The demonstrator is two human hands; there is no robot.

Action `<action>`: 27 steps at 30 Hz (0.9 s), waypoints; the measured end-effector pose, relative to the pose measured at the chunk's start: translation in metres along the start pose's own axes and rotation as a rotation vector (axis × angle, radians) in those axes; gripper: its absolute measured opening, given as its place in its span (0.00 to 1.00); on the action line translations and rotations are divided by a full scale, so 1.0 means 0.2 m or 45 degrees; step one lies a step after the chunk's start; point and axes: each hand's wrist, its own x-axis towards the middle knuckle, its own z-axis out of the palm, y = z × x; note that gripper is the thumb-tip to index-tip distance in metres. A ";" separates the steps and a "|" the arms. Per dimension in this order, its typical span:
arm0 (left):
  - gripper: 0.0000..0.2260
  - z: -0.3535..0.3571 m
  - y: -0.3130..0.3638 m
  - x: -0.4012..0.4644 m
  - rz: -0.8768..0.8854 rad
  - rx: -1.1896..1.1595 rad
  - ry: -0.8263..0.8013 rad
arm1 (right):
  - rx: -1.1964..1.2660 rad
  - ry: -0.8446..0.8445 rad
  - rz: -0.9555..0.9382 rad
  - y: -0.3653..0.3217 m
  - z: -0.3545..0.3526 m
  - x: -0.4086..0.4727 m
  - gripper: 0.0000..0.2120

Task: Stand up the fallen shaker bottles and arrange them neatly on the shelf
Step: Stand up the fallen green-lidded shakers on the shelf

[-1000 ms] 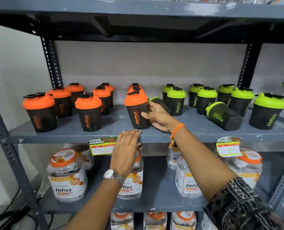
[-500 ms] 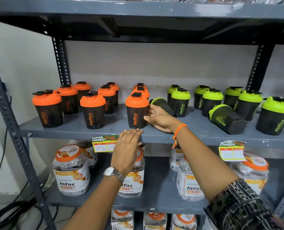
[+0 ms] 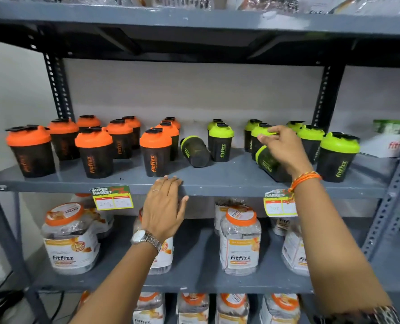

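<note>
Right hand (image 3: 284,149) reaches over a fallen green-lidded shaker (image 3: 267,163) lying on its side on the middle shelf (image 3: 229,183). Fingers are spread and loosely curled; index fingertip (image 3: 260,137) points left, thumb lies across the lid of an upright green shaker (image 3: 260,134) behind. Palm covers the fallen bottle's upper side; cannot tell whether fingers actually grip it.

Left hand (image 3: 164,206) rests flat, fingers released, fingertips on the shelf's front edge, just in front of an upright orange-lidded shaker (image 3: 155,152). It holds nothing.

A second fallen shaker (image 3: 194,150) lies on its side well to the left of the right fingers, between the orange-lidded shaker and an upright green one (image 3: 220,142), lid end facing forward-left.

Price tag (image 3: 112,197) hangs on the shelf edge left of the left fingers.
</note>
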 end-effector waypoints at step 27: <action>0.24 0.18 0.19 0.04 0.074 0.148 -0.021 | 0.684 -0.457 0.771 0.27 -0.26 0.07 0.29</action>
